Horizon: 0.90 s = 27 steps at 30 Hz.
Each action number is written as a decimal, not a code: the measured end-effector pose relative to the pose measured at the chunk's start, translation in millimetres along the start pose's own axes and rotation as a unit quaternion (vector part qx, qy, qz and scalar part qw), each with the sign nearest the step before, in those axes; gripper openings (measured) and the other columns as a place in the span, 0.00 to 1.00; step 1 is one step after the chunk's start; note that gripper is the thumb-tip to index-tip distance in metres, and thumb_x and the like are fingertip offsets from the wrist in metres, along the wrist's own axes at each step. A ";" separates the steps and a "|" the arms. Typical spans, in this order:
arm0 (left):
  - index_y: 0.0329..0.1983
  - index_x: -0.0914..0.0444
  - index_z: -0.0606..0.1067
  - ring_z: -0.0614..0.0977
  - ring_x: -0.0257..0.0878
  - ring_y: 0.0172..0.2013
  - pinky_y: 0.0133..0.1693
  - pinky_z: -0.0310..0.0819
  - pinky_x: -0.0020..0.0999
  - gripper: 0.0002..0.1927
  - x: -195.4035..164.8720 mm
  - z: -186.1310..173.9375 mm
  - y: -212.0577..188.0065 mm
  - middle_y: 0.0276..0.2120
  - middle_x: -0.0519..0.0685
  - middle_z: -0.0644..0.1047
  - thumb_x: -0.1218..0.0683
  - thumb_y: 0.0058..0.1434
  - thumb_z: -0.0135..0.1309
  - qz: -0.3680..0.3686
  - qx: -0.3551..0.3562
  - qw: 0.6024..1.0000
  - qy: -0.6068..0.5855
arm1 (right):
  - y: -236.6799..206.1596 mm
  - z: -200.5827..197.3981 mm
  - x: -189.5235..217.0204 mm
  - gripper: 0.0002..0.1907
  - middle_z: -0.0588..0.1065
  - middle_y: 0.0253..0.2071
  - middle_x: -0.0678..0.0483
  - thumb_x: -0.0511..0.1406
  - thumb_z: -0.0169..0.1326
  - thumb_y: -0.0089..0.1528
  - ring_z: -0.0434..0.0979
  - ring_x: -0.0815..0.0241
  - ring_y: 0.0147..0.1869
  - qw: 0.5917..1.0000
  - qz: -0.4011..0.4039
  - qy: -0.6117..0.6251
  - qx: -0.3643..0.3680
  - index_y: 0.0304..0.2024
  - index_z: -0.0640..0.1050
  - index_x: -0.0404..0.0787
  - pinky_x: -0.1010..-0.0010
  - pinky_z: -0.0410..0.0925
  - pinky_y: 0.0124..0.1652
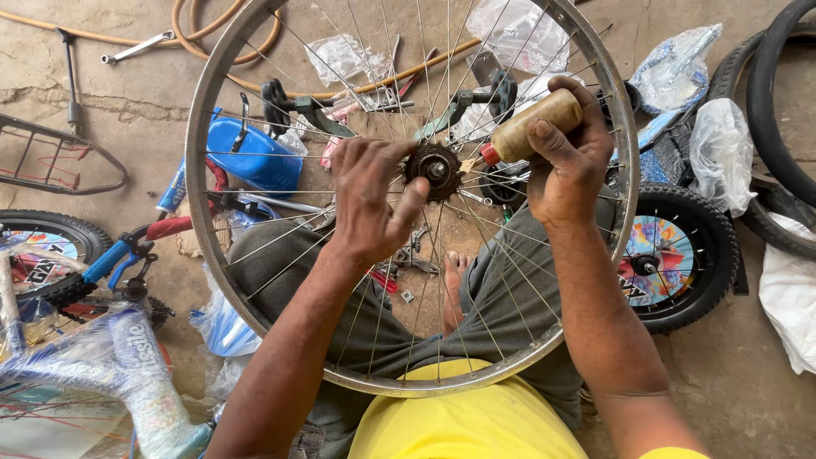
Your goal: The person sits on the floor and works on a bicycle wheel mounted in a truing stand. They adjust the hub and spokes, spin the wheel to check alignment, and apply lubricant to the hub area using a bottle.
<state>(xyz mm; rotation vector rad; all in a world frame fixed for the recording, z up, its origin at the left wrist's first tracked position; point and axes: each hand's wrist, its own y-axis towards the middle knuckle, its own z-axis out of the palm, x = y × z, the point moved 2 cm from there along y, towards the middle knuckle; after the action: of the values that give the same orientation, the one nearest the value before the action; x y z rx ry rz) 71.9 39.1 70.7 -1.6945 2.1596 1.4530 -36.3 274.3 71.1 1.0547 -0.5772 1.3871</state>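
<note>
Nearest to us is our yellow shirt, and above it our grey trousers spread under a spoked bicycle wheel that rests across our lap, its rim tilted toward the camera. One bare foot shows through the spokes on the concrete floor. Our left hand reaches in among the spokes with its fingers curled close beside the dark hub at the wheel's centre; we cannot tell for sure whether they pinch a part there or only steady it, since the spokes and the hand itself hide the tips. Our right hand is wrapped firmly around a small brownish squeeze bottle, tipped down to the left so that its red nozzle sits just beside the hub. To the right, on the floor, a small black-tyred wheel with a colourful disc lies near our knee, with plastic bags past it. To the left, a blue children's bike frame lies wrapped in plastic. Farther off, behind the wheel, we see a blue container, scattered tools and an orange hose curling across the floor.
</note>
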 end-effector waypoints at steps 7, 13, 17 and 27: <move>0.55 0.61 0.74 0.73 0.47 0.49 0.57 0.59 0.44 0.23 -3.9 -3.2 3.1 0.45 0.54 0.77 0.41 0.67 0.51 -0.033 0.004 0.999 0.016 | -3.2 -1.5 1.0 0.33 0.72 0.48 0.53 0.38 0.74 0.60 0.75 0.62 0.50 0.999 -0.041 -0.015 0.003 0.62 0.74 0.34 0.67 0.76 0.53; 0.63 0.60 0.69 0.72 0.44 0.51 0.59 0.59 0.46 0.34 -3.6 -3.8 3.3 0.45 0.50 0.75 0.35 0.63 0.61 0.022 0.041 0.998 0.051 | -4.2 -1.5 -1.2 0.32 0.73 0.52 0.54 0.36 0.73 0.60 0.74 0.63 0.52 0.998 -0.054 -0.029 0.012 0.63 0.74 0.35 0.69 0.76 0.54; 0.54 0.59 0.71 0.70 0.42 0.40 0.53 0.61 0.48 0.35 -4.7 6.3 -4.6 0.33 0.47 0.71 0.27 0.61 0.55 0.005 0.014 0.997 0.070 | -5.6 -2.8 -0.3 0.32 0.73 0.52 0.54 0.36 0.73 0.60 0.74 0.63 0.52 0.996 -0.070 -0.051 0.002 0.63 0.74 0.35 0.69 0.76 0.55; 0.52 0.59 0.76 0.74 0.41 0.40 0.51 0.64 0.41 0.33 4.7 5.9 -6.7 0.34 0.47 0.77 0.29 0.71 0.35 -0.064 -0.035 0.997 0.005 | -3.5 -9.0 -3.9 0.31 0.73 0.52 0.54 0.35 0.73 0.62 0.74 0.63 0.54 0.995 -0.090 -0.050 0.001 0.63 0.75 0.36 0.68 0.76 0.57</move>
<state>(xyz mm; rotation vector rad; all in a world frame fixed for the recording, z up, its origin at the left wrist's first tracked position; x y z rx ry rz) 72.3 39.8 60.6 -1.8275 1.9868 1.5051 -35.7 280.5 62.7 1.1550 -0.5402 1.1832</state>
